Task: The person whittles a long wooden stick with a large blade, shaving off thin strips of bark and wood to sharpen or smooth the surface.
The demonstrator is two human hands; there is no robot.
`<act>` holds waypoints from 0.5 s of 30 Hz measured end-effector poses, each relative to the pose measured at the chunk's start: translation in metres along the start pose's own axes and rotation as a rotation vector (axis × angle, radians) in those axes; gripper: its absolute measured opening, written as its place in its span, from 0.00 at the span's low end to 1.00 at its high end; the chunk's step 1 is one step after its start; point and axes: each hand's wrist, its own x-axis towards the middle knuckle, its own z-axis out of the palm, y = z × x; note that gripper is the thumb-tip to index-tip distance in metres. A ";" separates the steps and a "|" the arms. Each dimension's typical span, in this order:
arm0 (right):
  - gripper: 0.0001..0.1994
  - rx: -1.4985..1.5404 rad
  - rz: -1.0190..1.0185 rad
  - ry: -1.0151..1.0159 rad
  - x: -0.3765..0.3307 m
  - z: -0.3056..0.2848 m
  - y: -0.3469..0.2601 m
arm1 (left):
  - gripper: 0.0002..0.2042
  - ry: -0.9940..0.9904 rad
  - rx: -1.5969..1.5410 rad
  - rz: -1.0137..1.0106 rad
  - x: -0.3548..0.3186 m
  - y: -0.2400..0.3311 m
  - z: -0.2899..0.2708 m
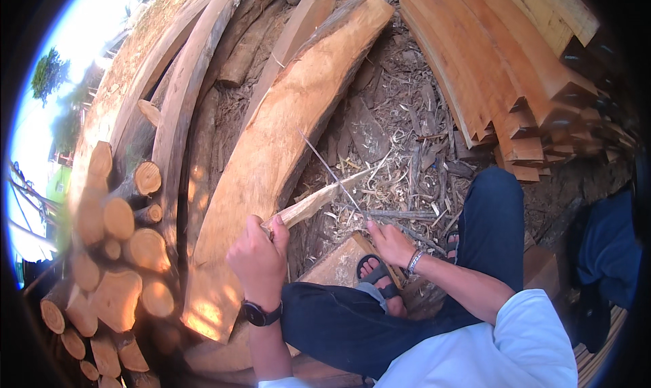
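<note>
My left hand (pixel 258 256) is closed round the near end of a pale, split wooden stick (pixel 315 203), which points away to the upper right and narrows at its far end. My right hand (pixel 392 243) grips a long knife (pixel 330 171) near my sandalled foot. Its handle is mostly hidden in my fingers. The thin blade, seen nearly edge-on, slants to the upper left and crosses the stick; whether it touches the wood I cannot tell. Pale wood shavings (pixel 400 185) lie scattered on the ground around and beyond the stick.
A thick sawn slab (pixel 271 137) lies just beyond my left hand. Stacked round logs (pixel 129 246) stand at the left, long beams (pixel 468 49) at the upper right. Another wood piece (pixel 339 260) is by my foot. Dark-clothed legs (pixel 610 239) show at the right edge.
</note>
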 end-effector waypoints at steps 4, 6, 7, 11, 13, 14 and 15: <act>0.34 0.012 -0.183 0.053 0.000 0.009 0.005 | 0.14 0.006 0.019 -0.042 0.004 -0.001 0.003; 0.35 0.028 -0.153 0.054 0.004 0.007 0.006 | 0.14 0.029 0.002 0.002 0.004 -0.002 0.003; 0.35 0.031 -0.095 0.036 0.007 0.006 0.013 | 0.14 0.040 -0.007 0.024 0.003 -0.002 0.003; 0.35 -0.015 -0.003 -0.013 0.003 0.008 0.012 | 0.14 0.027 -0.036 0.018 0.000 -0.004 0.002; 0.37 -0.001 -0.146 0.039 0.001 0.009 0.007 | 0.14 0.009 -0.073 0.003 0.001 -0.005 0.001; 0.37 -0.019 -0.186 0.068 0.004 0.006 0.006 | 0.14 -0.020 -0.115 0.008 0.001 -0.006 0.001; 0.38 -0.036 -0.226 0.097 0.006 0.004 0.005 | 0.14 -0.048 -0.158 0.013 0.002 -0.009 0.000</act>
